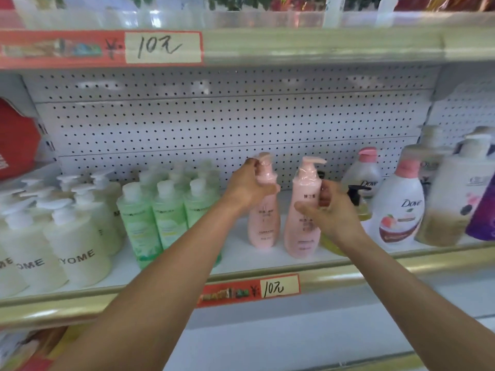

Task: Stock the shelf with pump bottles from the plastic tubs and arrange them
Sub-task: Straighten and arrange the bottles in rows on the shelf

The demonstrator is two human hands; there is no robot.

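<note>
Two pink pump bottles stand upright side by side in the middle of the white shelf (pixel 241 261). My left hand (pixel 249 186) grips the neck and shoulder of the left pink bottle (pixel 263 226). My right hand (pixel 329 207) holds the right pink bottle (pixel 304 228) from its right side, with fingers curled round its upper body. Both bottles rest on the shelf board. No plastic tub is in view.
Green pump bottles (pixel 168 218) and cream YOME bottles (pixel 77 250) fill the shelf's left. A yellow bottle with a black pump (pixel 359 207), Dove bottles (pixel 399 210) and a purple pack (pixel 482 218) stand to the right. A pegboard wall (pixel 227 121) backs the shelf.
</note>
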